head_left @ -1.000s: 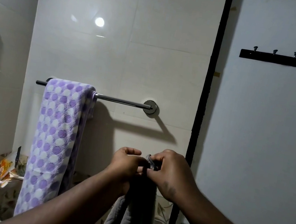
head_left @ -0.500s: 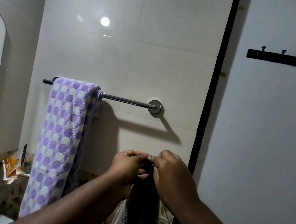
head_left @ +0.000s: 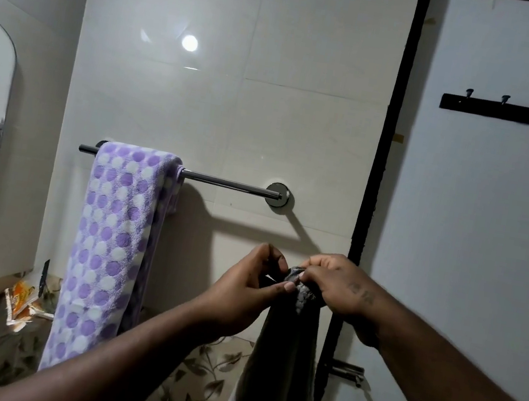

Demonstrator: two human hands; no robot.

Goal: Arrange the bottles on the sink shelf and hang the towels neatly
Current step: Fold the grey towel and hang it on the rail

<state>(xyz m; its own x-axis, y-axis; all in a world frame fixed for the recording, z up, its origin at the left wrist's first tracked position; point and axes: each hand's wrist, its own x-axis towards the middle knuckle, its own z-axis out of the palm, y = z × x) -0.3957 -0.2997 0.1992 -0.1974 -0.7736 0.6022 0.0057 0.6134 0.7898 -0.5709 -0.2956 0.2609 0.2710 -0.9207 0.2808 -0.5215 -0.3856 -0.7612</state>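
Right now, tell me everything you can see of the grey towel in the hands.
The grey towel is dark, with a ribbed, terry-like weave near its top edge. It hangs straight down in a narrow bunched column, its lower end out of frame. The left hand and right hand pinch its top edge together, below the bare end of the towel bar.

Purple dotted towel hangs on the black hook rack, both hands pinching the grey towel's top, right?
No: the head view shows the purple dotted towel draped over the chrome rail, not the hook rack. The left hand and right hand do pinch the grey towel at its top.
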